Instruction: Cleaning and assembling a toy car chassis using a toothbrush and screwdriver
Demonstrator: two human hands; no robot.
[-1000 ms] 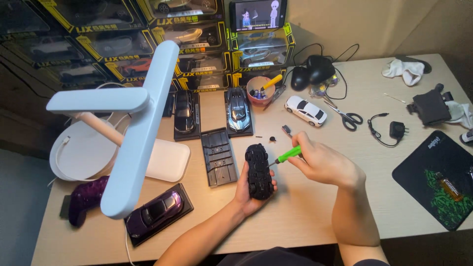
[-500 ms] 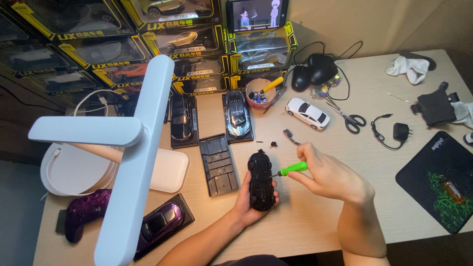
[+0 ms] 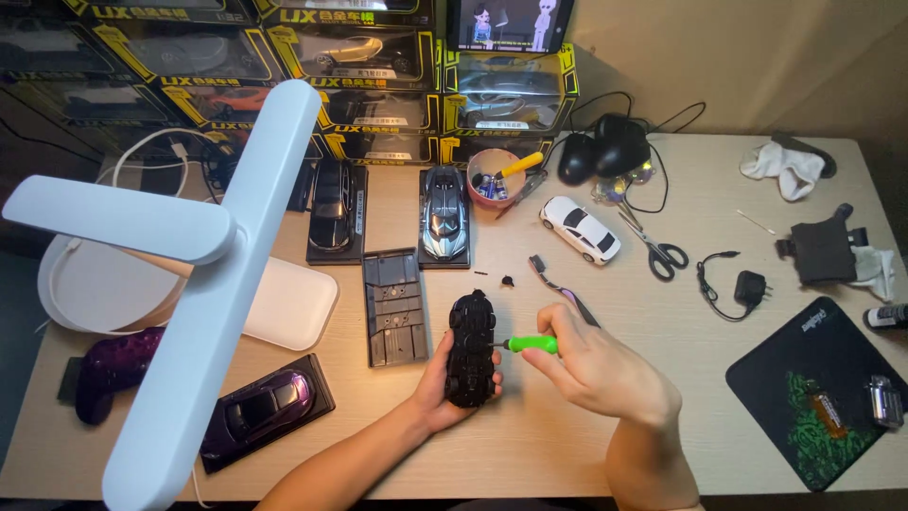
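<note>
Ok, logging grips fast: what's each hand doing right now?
Left hand: closed on the black toy car, underside up.
Right hand: closed on the green screwdriver.

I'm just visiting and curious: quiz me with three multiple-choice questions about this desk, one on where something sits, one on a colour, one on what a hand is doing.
1. Where are the scissors?
A. right of the white toy car
B. on the mouse pad
C. in the cup

2. What colour is the screwdriver handle?
A. red
B. green
C. blue

3. The left hand is:
A. empty
B. flat on the desk
C. holding the black toy car

Answers: 1 A, they lie just beside it; 2 B, bright green in the right hand; 3 C, fingers wrap the car.
</note>
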